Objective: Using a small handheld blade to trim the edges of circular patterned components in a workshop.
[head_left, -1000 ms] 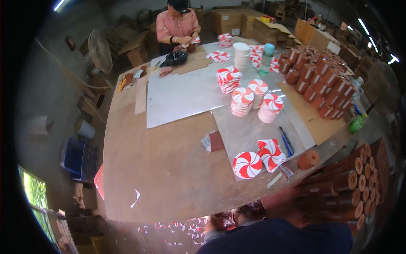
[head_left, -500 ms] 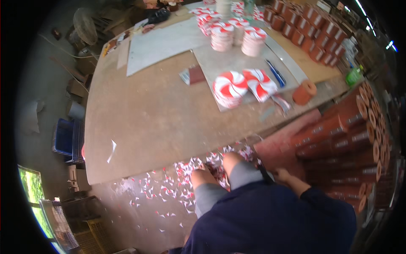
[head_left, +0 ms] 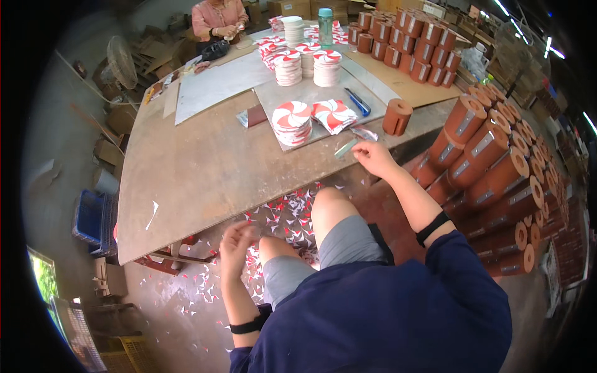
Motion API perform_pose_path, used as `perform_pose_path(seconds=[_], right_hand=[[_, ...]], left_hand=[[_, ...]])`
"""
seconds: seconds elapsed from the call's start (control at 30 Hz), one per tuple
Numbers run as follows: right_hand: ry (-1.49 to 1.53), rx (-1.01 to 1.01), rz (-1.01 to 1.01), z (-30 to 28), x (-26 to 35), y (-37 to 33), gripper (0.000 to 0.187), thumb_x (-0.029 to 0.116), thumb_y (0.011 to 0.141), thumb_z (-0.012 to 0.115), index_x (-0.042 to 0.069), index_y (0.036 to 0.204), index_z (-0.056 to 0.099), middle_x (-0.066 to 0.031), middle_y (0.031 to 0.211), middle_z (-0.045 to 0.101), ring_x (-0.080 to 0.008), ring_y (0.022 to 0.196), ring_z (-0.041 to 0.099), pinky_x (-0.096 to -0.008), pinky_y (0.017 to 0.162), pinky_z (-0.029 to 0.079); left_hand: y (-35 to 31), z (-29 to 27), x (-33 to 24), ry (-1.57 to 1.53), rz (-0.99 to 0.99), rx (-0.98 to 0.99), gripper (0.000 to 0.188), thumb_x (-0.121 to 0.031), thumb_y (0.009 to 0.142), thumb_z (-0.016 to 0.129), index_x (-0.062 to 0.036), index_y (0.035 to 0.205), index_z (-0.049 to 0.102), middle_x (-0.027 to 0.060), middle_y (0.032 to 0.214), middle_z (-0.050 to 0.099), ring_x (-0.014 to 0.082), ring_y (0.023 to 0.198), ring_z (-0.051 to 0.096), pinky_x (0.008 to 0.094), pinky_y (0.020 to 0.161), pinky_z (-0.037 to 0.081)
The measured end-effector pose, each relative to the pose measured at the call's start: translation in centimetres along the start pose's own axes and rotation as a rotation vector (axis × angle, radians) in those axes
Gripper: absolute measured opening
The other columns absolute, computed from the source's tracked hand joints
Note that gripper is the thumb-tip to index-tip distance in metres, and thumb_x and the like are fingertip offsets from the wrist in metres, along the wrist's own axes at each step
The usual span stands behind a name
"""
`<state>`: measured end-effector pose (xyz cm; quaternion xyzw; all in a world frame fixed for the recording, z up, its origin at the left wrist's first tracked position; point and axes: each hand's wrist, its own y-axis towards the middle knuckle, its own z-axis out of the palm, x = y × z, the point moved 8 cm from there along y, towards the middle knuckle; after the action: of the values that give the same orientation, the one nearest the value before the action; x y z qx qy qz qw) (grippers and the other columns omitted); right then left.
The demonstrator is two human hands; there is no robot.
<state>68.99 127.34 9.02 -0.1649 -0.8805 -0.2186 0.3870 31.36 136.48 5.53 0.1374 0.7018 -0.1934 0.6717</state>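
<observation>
My right hand (head_left: pixel 375 158) is over the table's near edge, thumb and fingers drawn together at the right end of a thin greenish strip (head_left: pixel 346 148). Whether the fingertips grip that strip cannot be made out. Above my left knee hangs my left hand (head_left: pixel 236 244), its fingers bent and smeared by motion. A stack of round red-and-white swirl pieces (head_left: pixel 291 124) and a pile of uncut-looking swirl sheets (head_left: pixel 334 116) rest on a grey board (head_left: pixel 264 93). Beside them lies a blue utility knife (head_left: pixel 357 102). A brown roll (head_left: pixel 397 117) stands upright right of the strip.
More swirl stacks (head_left: pixel 288 67), a teal bottle (head_left: pixel 325 28) and piled brown rolls (head_left: pixel 413 46) occupy the table's far side. Tall columns of rolls (head_left: pixel 488 155) rise at my right. Red and white scraps (head_left: pixel 292 217) litter the floor. Another person (head_left: pixel 219 22) works across the table.
My right hand has risen from beside my right thigh to the table edge by the strip. My left hand has come into view. The view has tilted up, revealing the other person.
</observation>
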Motion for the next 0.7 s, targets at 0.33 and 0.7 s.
perform_pose_path(seconds=[0.33,0.7], right_hand=[[-0.738,-0.058,0.071,5.5,-1.2,12.6,0.051,0.040,0.062,0.064,0.004,0.098,0.054,-0.0169,0.102,0.050,-0.0291,0.103,0.043,-0.0410,0.083,0.036],[-0.780,-0.057,-0.228,6.4,-0.2,12.2,0.033,0.027,0.074,0.052,-0.002,0.087,0.055,-0.0144,0.077,0.054,-0.0256,0.080,0.051,-0.0367,0.069,0.037]], left_hand=[[-7.0,-1.0,-6.0,-0.112,-0.039,0.148,0.033,-0.004,0.081,0.047,0.0040,0.112,0.038,0.0169,0.100,0.053,0.0245,0.088,0.055,0.0334,0.077,0.045],[-1.3,5.7,-8.4,-0.010,-0.060,0.472,0.033,-0.005,0.082,0.047,0.0040,0.112,0.039,0.0156,0.103,0.053,0.0202,0.087,0.056,0.0291,0.075,0.044]])
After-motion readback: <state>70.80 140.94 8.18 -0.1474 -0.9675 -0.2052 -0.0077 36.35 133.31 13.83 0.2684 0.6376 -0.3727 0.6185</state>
